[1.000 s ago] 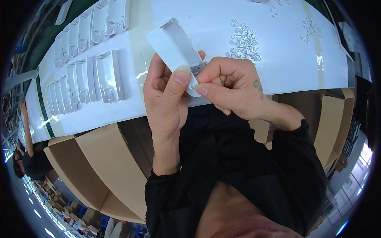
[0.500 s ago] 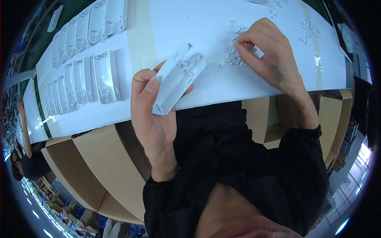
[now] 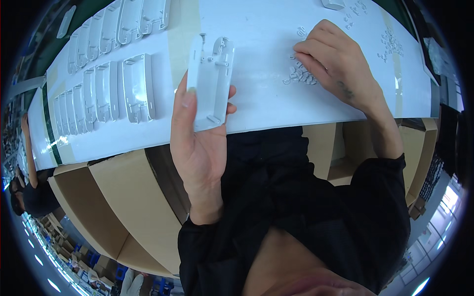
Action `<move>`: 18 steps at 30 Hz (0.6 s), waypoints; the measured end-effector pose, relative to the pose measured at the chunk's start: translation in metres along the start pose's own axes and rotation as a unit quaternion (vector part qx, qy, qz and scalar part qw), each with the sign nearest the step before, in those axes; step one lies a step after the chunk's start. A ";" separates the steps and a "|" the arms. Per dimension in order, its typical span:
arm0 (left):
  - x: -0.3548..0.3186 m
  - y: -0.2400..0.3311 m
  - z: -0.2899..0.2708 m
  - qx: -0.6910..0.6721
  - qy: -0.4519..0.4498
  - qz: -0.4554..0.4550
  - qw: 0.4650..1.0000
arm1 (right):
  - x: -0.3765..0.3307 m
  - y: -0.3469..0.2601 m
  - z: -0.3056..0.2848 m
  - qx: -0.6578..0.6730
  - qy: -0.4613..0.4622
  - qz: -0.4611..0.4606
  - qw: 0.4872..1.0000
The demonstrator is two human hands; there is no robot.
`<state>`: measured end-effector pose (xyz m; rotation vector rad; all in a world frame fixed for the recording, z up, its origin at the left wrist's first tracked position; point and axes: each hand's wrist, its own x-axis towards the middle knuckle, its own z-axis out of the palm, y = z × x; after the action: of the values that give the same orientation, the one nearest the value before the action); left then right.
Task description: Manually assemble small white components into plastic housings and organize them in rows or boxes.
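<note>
My left hand [image 3: 201, 155] is wrapped round a white plastic housing [image 3: 208, 93], thumb along its left wall and fingertips round its right side. The open hollow faces up, showing small posts and a rounded lug at the far end. Over a pile of small light-grey plastic clips [image 3: 302, 75], my right hand [image 3: 339, 61] is closed, thumb and forefinger pinched together. Whatever lies between those fingertips, if anything, is too small to make out. Part of the pile is hidden behind the hand.
Two rows of similar white housings [image 3: 137, 89] stand at the left of the white table [image 3: 256, 98]. More small clips [image 3: 391, 43] lie scattered at the far right, near a white part [image 3: 334, 4]. Cardboard boxes [image 3: 123, 197] stand below the table's front edge. Another person [image 3: 37, 197] is at far left.
The left hand has turned the housing from slanted to nearly upright in the picture. The right hand's fingers have drawn closer together over the pile. The whole view has shifted slightly.
</note>
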<state>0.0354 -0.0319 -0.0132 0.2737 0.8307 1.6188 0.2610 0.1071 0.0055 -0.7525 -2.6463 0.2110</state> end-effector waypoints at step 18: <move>-0.001 -0.010 0.022 0.062 0.008 -0.011 0.998 | 0.035 -0.030 -0.014 0.378 -0.084 0.238 0.891</move>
<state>0.0565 -0.0247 -0.0035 0.3374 0.9442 1.5526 0.2249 0.1014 0.0371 -1.0919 -2.1629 1.3904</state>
